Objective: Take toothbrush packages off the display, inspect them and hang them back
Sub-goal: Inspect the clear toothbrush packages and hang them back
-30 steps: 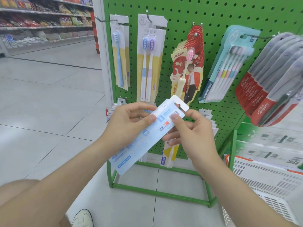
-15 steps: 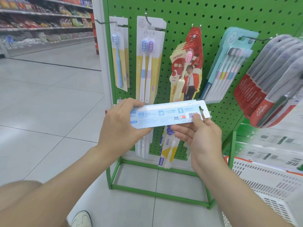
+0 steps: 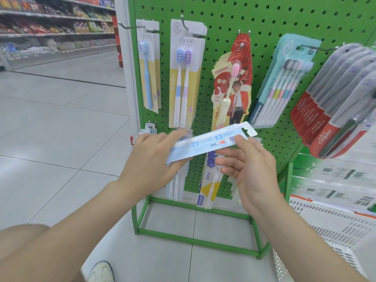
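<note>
A long pale-blue toothbrush package (image 3: 207, 142) lies nearly level in front of the green pegboard display (image 3: 264, 21), printed back side towards me, hang tab at its right end. My right hand (image 3: 250, 165) pinches it near the barcode with thumb on top. My left hand (image 3: 154, 159) has its fingers spread along the package's left end, touching it loosely. Hanging on the board are a single blue brush pack (image 3: 149, 72), a twin pack (image 3: 186, 78), red canban packs (image 3: 232, 92) and a multi-brush pack (image 3: 282, 82).
Red Colgate packs (image 3: 333, 110) hang close on the right, blurred. More packs hang low on the board behind my hands (image 3: 207, 186). A white perforated basket (image 3: 325, 226) stands at lower right. The board's green frame (image 3: 195, 237) rests on the tiled floor; store shelves stand far left.
The package has gone from steeply tilted to almost level and shifted right. My left hand's grip has loosened to spread fingers at its left end, while my right hand keeps the pinch.
</note>
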